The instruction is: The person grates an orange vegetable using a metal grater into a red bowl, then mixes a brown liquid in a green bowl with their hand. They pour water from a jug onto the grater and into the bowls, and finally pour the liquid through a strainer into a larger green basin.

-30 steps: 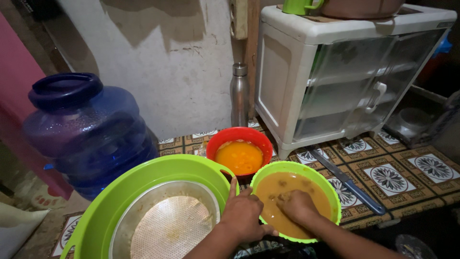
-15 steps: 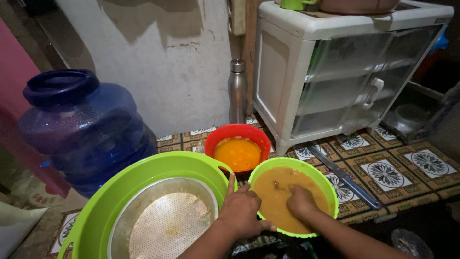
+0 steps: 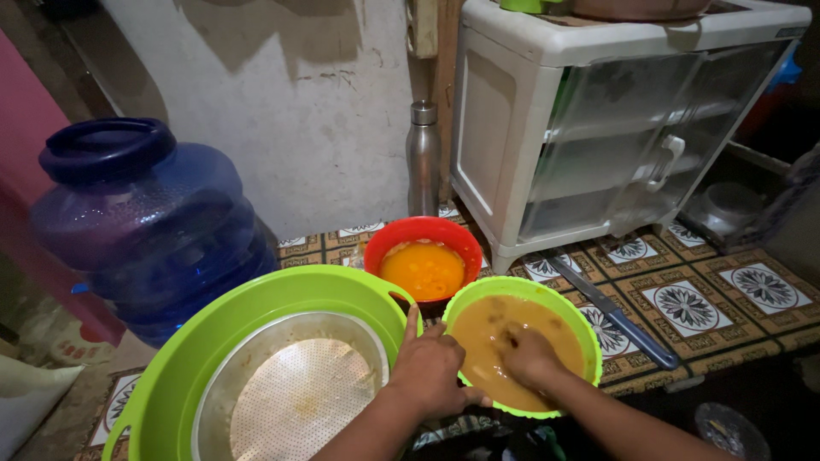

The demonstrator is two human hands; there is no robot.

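Note:
A small green bowl [image 3: 571, 309] of brown liquid sits on the patterned floor in front of me. My right hand [image 3: 527, 355] is dipped into that liquid with its fingers curled, and I cannot see whether it holds anything. My left hand [image 3: 430, 370] rests on the bowl's left rim with the index finger pointing up. Just behind it stands a red bowl [image 3: 393, 242] with orange-yellow liquid. To the left is a large green basin [image 3: 201, 328] holding a round metal strainer [image 3: 299, 393].
A big blue water jug [image 3: 141, 222] stands at the left by the wall. A steel bottle [image 3: 423, 158] and a white plastic drawer cabinet [image 3: 598, 119] stand behind the bowls. A knife [image 3: 619, 318] lies on the tiles to the right. A metal pot [image 3: 726, 205] sits beside the cabinet.
My view has dropped slightly and moved closer. My right hand shifts a little inside the brown liquid while the left hand stays on the rim.

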